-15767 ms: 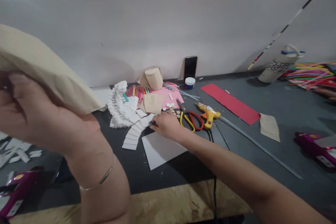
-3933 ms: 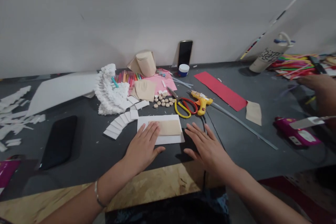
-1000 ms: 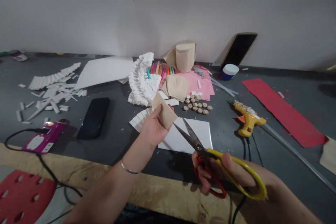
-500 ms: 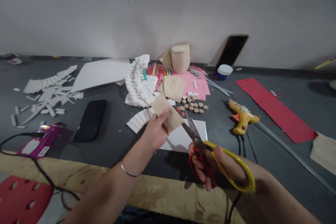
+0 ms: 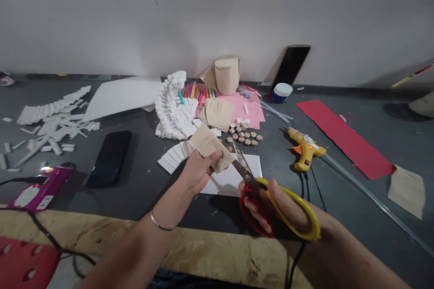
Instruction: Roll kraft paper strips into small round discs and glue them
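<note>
My left hand (image 5: 197, 172) pinches a small beige piece of paper (image 5: 210, 146) above the dark table. My right hand (image 5: 276, 210) grips red and yellow scissors (image 5: 271, 198) by the handles. Their blades point up and left, and the blade tips meet the right edge of the beige piece. Under both hands lies a white sheet (image 5: 233, 176). A fan of white strips (image 5: 174, 156) lies just left of it.
A yellow glue gun (image 5: 305, 150) with its black cord lies right of the scissors. Small wooden discs (image 5: 244, 135), beige squares, a white foam form (image 5: 171, 110), coloured sticks and pink paper crowd the middle. A black phone (image 5: 109, 158) and a magenta device (image 5: 35, 187) lie left. Red paper strip (image 5: 344, 137) right.
The scissors have closed in on the beige piece and now reach its edge. My left hand has lowered the piece slightly. The view has shifted a little to the left.
</note>
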Demonstrator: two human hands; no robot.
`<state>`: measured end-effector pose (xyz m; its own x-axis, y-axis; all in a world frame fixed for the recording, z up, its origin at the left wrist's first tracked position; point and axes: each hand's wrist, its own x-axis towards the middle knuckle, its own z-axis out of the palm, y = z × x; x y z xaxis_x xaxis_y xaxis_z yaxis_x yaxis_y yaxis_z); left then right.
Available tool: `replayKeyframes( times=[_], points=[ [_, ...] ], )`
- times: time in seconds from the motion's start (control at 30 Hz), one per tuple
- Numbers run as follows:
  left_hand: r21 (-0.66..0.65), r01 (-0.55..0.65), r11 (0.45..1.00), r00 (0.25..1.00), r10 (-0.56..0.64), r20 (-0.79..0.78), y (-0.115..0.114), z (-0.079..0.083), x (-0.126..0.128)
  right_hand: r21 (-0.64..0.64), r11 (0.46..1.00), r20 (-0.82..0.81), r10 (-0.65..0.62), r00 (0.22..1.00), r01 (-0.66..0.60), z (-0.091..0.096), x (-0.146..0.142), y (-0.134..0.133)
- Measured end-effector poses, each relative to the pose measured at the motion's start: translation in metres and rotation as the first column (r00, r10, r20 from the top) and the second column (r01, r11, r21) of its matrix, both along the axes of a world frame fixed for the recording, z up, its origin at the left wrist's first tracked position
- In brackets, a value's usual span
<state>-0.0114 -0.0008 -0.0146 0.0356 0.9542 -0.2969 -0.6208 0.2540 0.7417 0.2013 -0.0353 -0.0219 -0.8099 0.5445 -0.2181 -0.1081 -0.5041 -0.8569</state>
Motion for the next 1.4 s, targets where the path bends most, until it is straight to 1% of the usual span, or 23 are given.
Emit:
replayKeyframes(
  times=[0.1,0.23,0.37,0.63,0.77,0.87,0.97,1.17,1.27,1.4],
  points=[
    [-0.003,0.013,1.0,1.0,-0.013,0.001,0.001,0.0,-0.001,0.002,1.0,0.046,-0.001,0.999,0.0,0.001,0.0,0.001],
    [-0.014,-0.004,1.0,1.0,0.004,-0.004,0.001,0.001,-0.001,0.013,0.998,0.091,-0.054,0.994,0.053,0.001,0.0,0.001],
    [-0.005,-0.017,1.0,1.0,0.017,-0.016,0.0,-0.001,-0.001,0.032,0.994,0.085,-0.104,0.991,0.101,0.001,-0.002,0.001],
    [0.005,-0.021,1.0,1.0,0.021,-0.024,0.001,-0.004,-0.002,0.044,0.992,0.121,-0.123,0.985,0.119,0.013,-0.009,0.003],
    [0.011,-0.027,1.0,0.999,0.027,-0.021,0.001,-0.004,-0.002,0.06,0.991,0.135,-0.129,0.982,0.122,0.015,-0.011,0.001],
    [0.001,-0.04,0.999,0.998,0.04,-0.038,0.001,-0.003,-0.003,0.092,0.983,0.135,-0.173,0.976,0.161,0.015,-0.011,-0.001],
    [0.001,-0.04,0.999,0.998,0.04,-0.05,0.001,-0.002,-0.002,0.083,0.977,0.124,-0.203,0.971,0.194,0.016,-0.012,-0.004],
    [-0.009,-0.044,0.999,0.999,0.044,-0.007,0.0,0.003,-0.002,0.117,0.974,0.148,-0.212,0.966,0.196,0.014,-0.012,-0.005],
    [-0.01,-0.065,0.998,0.998,0.066,0.022,0.001,0.002,-0.004,0.114,0.978,0.161,-0.193,0.968,0.176,0.012,-0.01,-0.003],
    [0.008,-0.077,0.997,0.997,0.077,0.004,0.002,-0.001,-0.006,0.11,0.985,0.149,-0.15,0.977,0.134,0.012,-0.01,-0.002]
  ],
)
